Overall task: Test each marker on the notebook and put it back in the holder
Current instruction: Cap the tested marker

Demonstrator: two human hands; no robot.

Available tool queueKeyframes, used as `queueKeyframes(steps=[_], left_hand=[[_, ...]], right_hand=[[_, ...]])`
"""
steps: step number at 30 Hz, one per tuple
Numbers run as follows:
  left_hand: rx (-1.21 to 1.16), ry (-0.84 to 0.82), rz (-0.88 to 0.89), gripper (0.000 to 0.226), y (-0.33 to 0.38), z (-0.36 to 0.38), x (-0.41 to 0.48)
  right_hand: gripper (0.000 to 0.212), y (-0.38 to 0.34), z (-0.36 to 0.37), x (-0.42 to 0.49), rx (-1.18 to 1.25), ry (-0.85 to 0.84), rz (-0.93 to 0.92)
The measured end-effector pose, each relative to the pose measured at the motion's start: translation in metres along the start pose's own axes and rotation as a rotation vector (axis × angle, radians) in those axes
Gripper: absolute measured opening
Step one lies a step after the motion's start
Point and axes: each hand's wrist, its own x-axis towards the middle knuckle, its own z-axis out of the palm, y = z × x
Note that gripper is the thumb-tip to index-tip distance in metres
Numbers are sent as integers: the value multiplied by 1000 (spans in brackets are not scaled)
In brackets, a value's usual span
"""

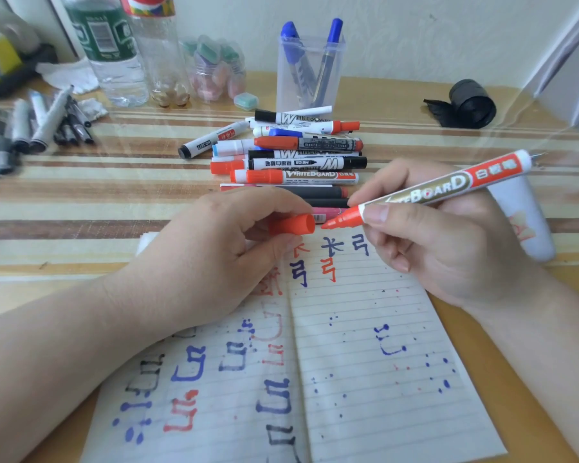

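Two blue markers are standing in one clear holder. One uncapped red marker and one separate red cap are showing above the page. At least ten markers are lying in one loose pile; overlap is preventing an exact count. Two plastic bottles, one notebook and one black roll are sitting on one table.

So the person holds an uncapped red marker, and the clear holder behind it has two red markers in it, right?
Nearly. The head view shows the two markers in the clear holder are blue, not red. The right hand does hold the uncapped red marker.
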Motion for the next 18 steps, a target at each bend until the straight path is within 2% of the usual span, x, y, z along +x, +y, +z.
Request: queueKeyframes(steps=[9,14,18], left_hand=[[-76,7,14,28,1,0,1],[-128,35,100,22,1,-2,0],[-202,21,102,16,1,-1,0]], right_hand=[[11,-5,8,-2,-136,-41,-89],[17,-1,11,-1,-50,-84,-22],[43,2,8,1,92,-118,40]])
